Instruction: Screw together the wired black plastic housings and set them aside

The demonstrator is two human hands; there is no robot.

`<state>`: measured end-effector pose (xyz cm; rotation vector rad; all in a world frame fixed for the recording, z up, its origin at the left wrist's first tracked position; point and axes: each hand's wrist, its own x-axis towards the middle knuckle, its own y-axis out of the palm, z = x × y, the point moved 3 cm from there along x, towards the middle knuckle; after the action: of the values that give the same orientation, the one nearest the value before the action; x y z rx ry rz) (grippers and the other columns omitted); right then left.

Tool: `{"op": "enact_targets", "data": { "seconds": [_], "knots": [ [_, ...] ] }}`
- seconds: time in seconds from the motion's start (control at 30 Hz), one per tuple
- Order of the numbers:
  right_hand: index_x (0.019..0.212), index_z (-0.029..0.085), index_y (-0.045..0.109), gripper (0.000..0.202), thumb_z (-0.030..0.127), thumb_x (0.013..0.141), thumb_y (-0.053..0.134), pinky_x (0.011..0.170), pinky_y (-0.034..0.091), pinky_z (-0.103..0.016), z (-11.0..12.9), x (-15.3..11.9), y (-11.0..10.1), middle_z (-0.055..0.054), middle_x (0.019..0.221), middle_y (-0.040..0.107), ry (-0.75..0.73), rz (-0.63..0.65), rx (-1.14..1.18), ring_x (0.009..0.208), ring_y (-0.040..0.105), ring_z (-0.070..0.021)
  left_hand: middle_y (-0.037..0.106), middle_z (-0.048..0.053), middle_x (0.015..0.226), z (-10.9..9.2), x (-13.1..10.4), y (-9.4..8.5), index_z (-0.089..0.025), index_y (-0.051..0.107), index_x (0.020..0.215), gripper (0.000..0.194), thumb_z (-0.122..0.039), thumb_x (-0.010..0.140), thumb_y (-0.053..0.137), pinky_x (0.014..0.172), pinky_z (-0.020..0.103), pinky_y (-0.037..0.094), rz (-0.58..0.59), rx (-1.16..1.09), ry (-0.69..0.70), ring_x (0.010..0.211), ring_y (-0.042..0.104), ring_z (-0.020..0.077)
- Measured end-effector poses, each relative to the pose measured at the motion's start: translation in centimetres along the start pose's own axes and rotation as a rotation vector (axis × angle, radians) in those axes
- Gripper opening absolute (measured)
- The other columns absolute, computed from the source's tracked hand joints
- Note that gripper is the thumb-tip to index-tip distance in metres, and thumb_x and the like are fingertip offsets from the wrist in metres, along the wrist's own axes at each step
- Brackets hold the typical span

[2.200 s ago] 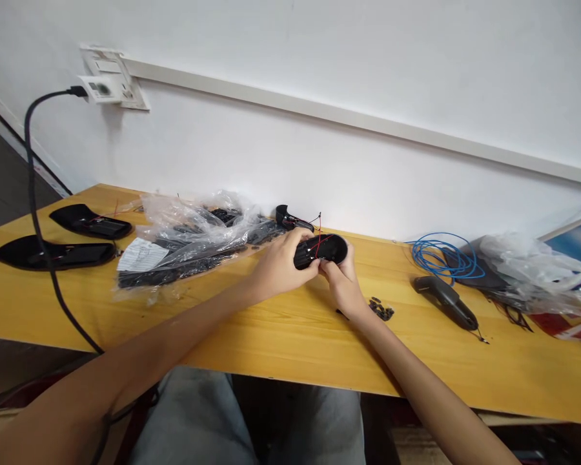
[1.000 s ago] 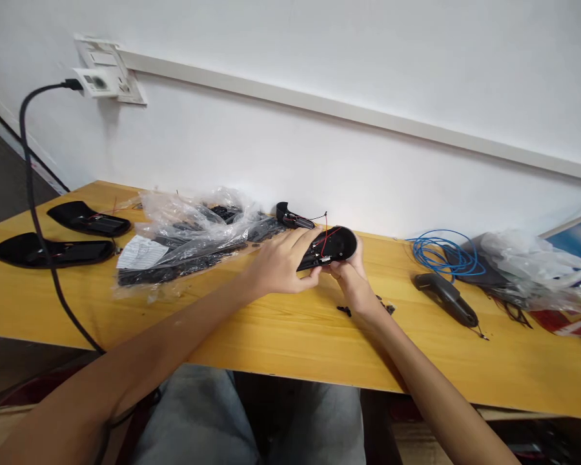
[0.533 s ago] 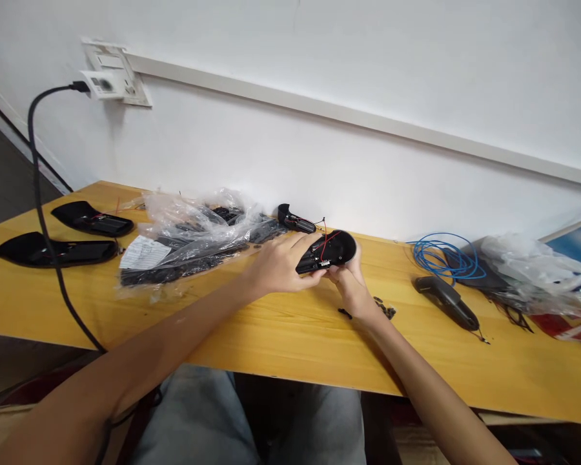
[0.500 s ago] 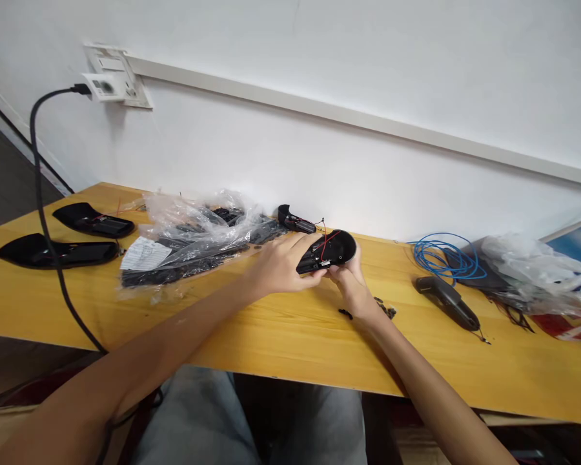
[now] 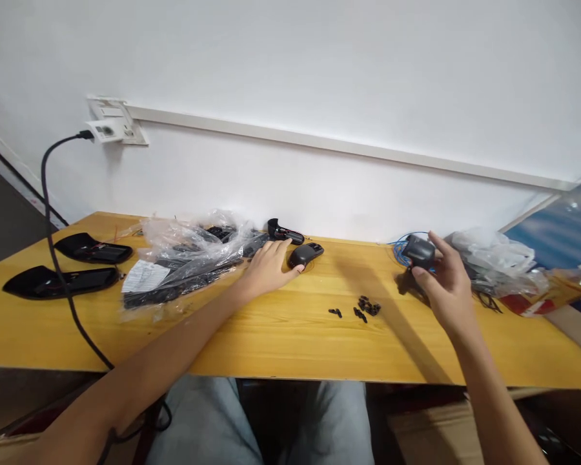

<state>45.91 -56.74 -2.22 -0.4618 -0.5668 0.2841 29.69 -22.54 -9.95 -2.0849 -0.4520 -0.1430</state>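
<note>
My left hand (image 5: 270, 266) is over the middle of the table with its fingers spread, its thumb close beside a dark rounded casing (image 5: 305, 255) that lies on the wood. Raised at the right, my right hand (image 5: 445, 278) grips a black device (image 5: 419, 251) between thumb and fingers. Behind the casing lies an open black shell (image 5: 285, 231) with red wire. Several small black parts (image 5: 368, 306) are scattered between my hands.
Plastic bags of black parts (image 5: 188, 258) and a paper slip (image 5: 146, 276) lie left of centre. Farther left are two open black shells (image 5: 93, 248). A black cable (image 5: 58, 258) hangs in front. Blue wire (image 5: 399, 248) and white plastic bags (image 5: 494, 252) are at the right.
My hands have moved apart. The casing they both held is now on the table by my left hand. My right hand has moved right and now holds the black device up off the table.
</note>
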Motion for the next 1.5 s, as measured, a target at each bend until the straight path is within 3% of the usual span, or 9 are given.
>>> {"op": "enact_targets", "data": {
  "seconds": [0.17,0.33,0.5,0.63,0.83,0.97,1.13,1.3,1.5],
  "knots": [
    [0.149,0.019,0.058,0.078,0.057,0.082,0.074,0.092,0.065,-0.056,-4.3,-4.0,-4.6,-0.018,0.121,0.075,0.012,0.062,-0.400,0.105,0.076,-0.0382,0.063,0.025,0.155,-1.2,2.0,1.5,-0.015,0.050,0.160,0.085,-0.059,0.091,0.075,0.117,0.062,0.050,0.044,0.038,-0.001,0.142,0.060,0.0474],
    [0.139,0.018,0.062,0.067,0.059,0.086,0.069,0.100,0.061,-0.060,-7.5,-5.1,-4.7,-0.022,0.124,0.076,-0.057,0.137,-0.550,0.113,0.074,-0.0420,0.074,0.021,0.135,-1.5,3.3,1.9,-0.018,0.059,0.146,0.060,-0.036,0.091,0.074,0.103,0.052,0.058,-0.019,-0.050,-0.040,0.122,0.072,0.0390],
    [0.143,0.016,0.063,0.065,0.057,0.093,0.064,0.115,0.054,-0.066,-7.7,-3.3,-3.6,-0.025,0.141,0.070,-0.136,0.129,-0.608,0.134,0.065,-0.0448,0.077,0.012,0.124,-0.2,2.9,-0.6,-0.023,0.062,0.137,0.047,-0.041,0.094,0.070,0.100,0.046,0.059,-0.203,-0.302,-0.086,0.111,0.074,0.0293],
    [0.147,0.017,0.064,0.064,0.057,0.098,0.067,0.126,0.044,-0.070,-2.5,-1.1,0.6,-0.026,0.152,0.063,-0.269,0.133,-0.458,0.148,0.056,-0.0446,0.077,0.006,0.102,-0.5,2.3,-3.3,-0.024,0.066,0.123,0.033,-0.047,0.099,0.063,0.085,0.040,0.060,-0.221,-0.529,-0.116,0.090,0.074,0.0239],
    [0.167,0.024,0.047,0.073,0.050,0.103,0.068,0.108,0.060,-0.062,6.4,0.5,11.9,-0.020,0.148,0.071,-0.325,0.539,-0.115,0.119,0.075,-0.0385,0.078,0.008,0.107,-3.1,2.4,-4.4,-0.021,0.071,0.113,0.042,-0.058,0.093,0.071,0.085,0.038,0.063,0.014,-0.811,-0.095,0.085,0.074,0.0215],
    [0.166,0.025,0.048,0.058,0.038,0.110,0.053,0.093,0.064,-0.057,6.7,0.9,15.7,-0.018,0.124,0.081,-0.282,0.559,-0.094,0.094,0.080,-0.0348,0.071,0.013,0.139,-3.5,1.9,-2.7,-0.027,0.058,0.134,0.052,-0.059,0.096,0.074,0.098,0.044,0.064,-0.069,-1.136,-0.270,0.119,0.076,0.0272],
    [0.166,0.022,0.045,0.058,0.040,0.111,0.047,0.101,0.062,-0.062,6.2,-0.4,16.9,-0.022,0.144,0.073,-0.217,0.467,-0.039,0.114,0.078,-0.0384,0.066,0.010,0.153,-4.6,0.7,1.4,-0.029,0.059,0.134,0.049,-0.046,0.094,0.082,0.100,0.044,0.065,0.037,-1.287,-0.303,0.142,0.064,0.0318],
    [0.168,0.019,0.042,0.072,0.049,0.106,0.061,0.122,0.052,-0.065,7.1,-2.7,14.8,-0.025,0.165,0.053,-0.296,0.519,-0.065,0.151,0.057,-0.0427,0.072,0.011,0.141,-4.3,0.5,2.8,-0.025,0.065,0.127,0.047,-0.048,0.092,0.086,0.084,0.038,0.066,0.068,-1.504,-0.373,0.115,0.074,0.0274],
    [0.143,0.015,0.067,0.048,0.045,0.107,0.059,0.107,0.061,-0.053,1.3,-0.6,5.3,-0.020,0.129,0.075,-0.065,0.427,-0.280,0.116,0.076,-0.0334,0.077,0.009,0.122,-2.7,0.4,0.9,-0.021,0.071,0.113,0.046,-0.034,0.079,0.099,0.064,0.026,0.052,0.200,-1.607,-0.521,0.082,0.070,0.0165]
  ]
}}
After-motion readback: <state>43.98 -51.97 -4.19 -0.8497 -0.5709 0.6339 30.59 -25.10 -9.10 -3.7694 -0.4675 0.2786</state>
